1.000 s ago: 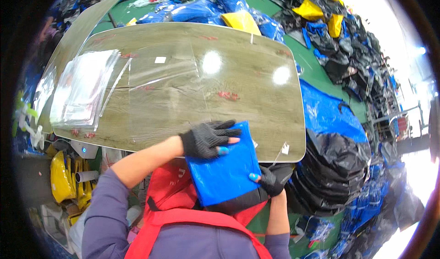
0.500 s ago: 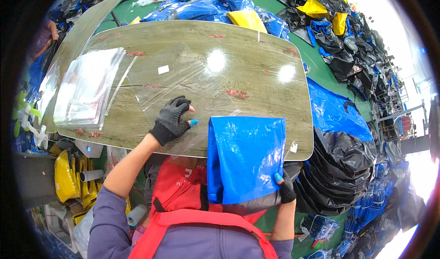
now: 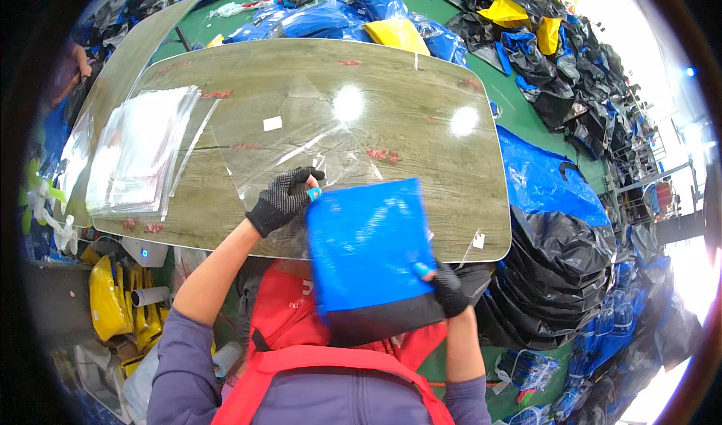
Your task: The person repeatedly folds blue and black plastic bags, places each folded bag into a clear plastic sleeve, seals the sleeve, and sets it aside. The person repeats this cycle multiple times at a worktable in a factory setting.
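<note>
So I'm standing at a big wood-grain worktop [image 3: 421, 116] with rounded corners, glossy enough that two ceiling lights glare off it. The floor [image 3: 526, 86] around it is green and pretty much buried: heaps of black bags [image 3: 564, 289] on my right, blue bags [image 3: 541, 180] next to those, and more blue, yellow and black ones piled past the far edge. There's a yellow bag [image 3: 395, 34] sitting just beyond the far side of the worktop.

On the worktop itself, a stack of clear plastic sleeves [image 3: 139, 150] sits over on the left, and one loose clear sleeve [image 3: 301, 135] is spread flat across the middle, just past my left hand.

The blue bag [image 3: 365, 248] is right in front of me, held up off the near edge of the worktop, blue on top with a black strip along its bottom. Both of my hands are in black gloves with blue fingertips. My left hand [image 3: 282, 199] is curled, fingers pinching the bag's upper left corner. My right hand [image 3: 447, 286] is closed around the lower right edge, thumb pressed on the blue face.
</note>
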`<state>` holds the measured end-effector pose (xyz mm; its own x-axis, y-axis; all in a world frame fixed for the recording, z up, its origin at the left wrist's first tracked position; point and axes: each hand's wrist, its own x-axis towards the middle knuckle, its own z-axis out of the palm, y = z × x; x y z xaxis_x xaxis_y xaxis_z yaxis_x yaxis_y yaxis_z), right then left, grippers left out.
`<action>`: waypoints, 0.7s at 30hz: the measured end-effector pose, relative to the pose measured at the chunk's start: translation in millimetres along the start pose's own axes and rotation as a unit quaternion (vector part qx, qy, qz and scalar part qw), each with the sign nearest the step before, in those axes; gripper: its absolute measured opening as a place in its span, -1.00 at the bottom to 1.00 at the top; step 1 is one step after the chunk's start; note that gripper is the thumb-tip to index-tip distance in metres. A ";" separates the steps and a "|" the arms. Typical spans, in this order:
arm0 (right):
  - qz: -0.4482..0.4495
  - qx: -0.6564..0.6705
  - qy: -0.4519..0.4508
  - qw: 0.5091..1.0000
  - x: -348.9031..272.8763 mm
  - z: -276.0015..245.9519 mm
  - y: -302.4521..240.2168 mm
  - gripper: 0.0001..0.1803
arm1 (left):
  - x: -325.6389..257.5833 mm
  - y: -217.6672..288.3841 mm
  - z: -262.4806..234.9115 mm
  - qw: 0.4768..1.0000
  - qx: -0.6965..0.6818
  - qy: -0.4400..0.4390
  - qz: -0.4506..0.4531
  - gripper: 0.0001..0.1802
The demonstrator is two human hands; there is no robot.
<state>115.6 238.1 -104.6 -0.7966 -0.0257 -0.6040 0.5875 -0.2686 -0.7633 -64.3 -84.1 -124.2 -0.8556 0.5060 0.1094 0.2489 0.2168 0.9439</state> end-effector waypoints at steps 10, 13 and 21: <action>0.020 0.103 -0.124 0.987 90.1 56.1 -9.8 -0.63 | -75.5 53.9 -10.5 0.973 0.219 0.043 0.062 -0.91; 0.005 -0.095 -0.204 0.974 123.3 59.6 -32.4 -0.72 | -82.6 55.1 -8.0 0.957 0.269 0.066 0.084 -0.91; -0.152 -0.173 -0.192 0.954 122.7 78.5 -49.9 -0.64 | -84.7 60.5 -1.5 0.944 0.313 0.072 0.077 -0.79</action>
<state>-22.6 172.7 -122.7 -0.8921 -0.3659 -0.2651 0.2802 0.0122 -0.9599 22.5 -115.1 -75.9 -0.8285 0.4637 0.3140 0.5569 0.6237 0.5484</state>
